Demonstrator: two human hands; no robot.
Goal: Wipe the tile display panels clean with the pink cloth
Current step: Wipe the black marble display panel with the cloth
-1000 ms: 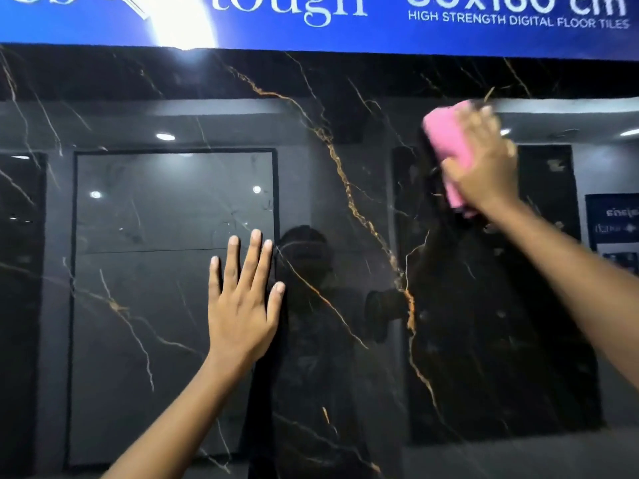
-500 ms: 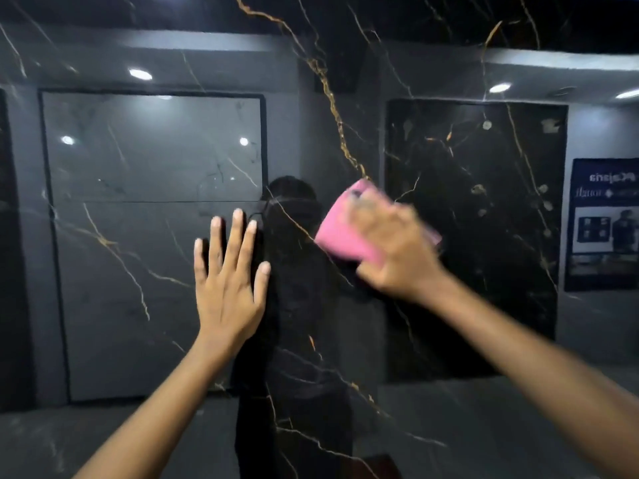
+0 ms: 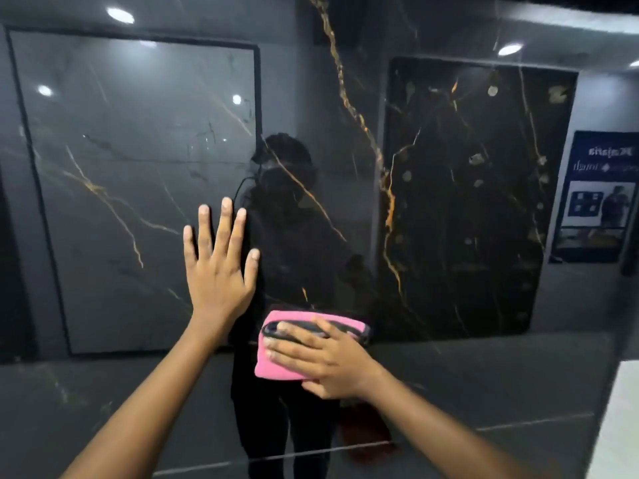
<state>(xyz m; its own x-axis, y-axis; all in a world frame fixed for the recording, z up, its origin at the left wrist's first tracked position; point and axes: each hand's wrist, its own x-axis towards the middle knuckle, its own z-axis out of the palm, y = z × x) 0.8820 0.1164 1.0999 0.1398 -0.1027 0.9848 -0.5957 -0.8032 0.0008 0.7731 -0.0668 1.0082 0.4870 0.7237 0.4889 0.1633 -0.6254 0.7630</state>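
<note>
A glossy black tile display panel (image 3: 345, 98) with gold veins fills the view and mirrors the showroom. My left hand (image 3: 219, 271) lies flat on it left of centre, fingers straight and spread, pointing up. Lower and to the right, my right hand (image 3: 321, 357) presses a folded pink cloth (image 3: 276, 366) with a dark edge against the panel, fingers stretched out over it toward the left. The cloth sits just below and to the right of my left wrist.
The panel's right edge (image 3: 612, 392) runs down at the lower right, with a pale surface (image 3: 622, 426) beyond it. Reflections show ceiling lights, framed tile panels, a poster and a dark figure of a person.
My right hand has swept the pink cloth from the panel's upper right down through the centre to a spot below my left hand. The view has tilted downward; the blue banner is gone from sight.
</note>
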